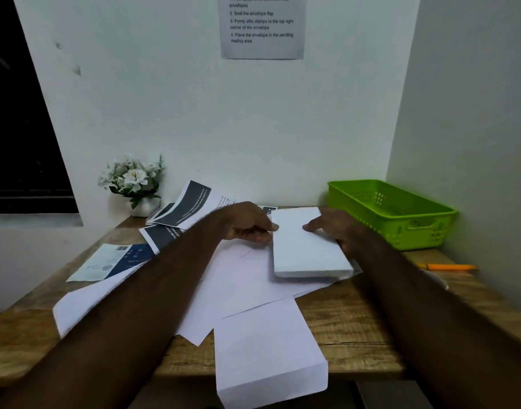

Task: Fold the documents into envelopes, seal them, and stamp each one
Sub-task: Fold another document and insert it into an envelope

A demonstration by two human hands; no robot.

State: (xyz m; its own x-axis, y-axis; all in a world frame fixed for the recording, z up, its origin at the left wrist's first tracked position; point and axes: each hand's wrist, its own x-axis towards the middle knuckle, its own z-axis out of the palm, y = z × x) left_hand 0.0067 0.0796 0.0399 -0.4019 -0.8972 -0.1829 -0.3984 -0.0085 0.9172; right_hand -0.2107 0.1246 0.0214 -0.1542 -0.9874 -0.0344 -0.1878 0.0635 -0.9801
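Both hands hold a folded white document (307, 246) at the far middle of the surface (356, 326): left hand (247, 222) pinches its left edge, right hand (333, 225) presses it flat, probably sharpening the fold.

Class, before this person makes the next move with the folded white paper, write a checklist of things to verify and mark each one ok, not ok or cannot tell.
1. Both hands on the folded white paper: ok; left hand at its left edge, right hand on its right side.
2. Paper folded to envelope size: cannot tell.
3. Open envelope ready to receive it: cannot tell; the loose white sheets are not clearly envelopes.
4. Green basket within reach at the right: ok.
5. Stamps in view: not ok, none visible.
6. Desk free of clutter: not ok; printed documents and sheets overlap, one hanging over the front edge.
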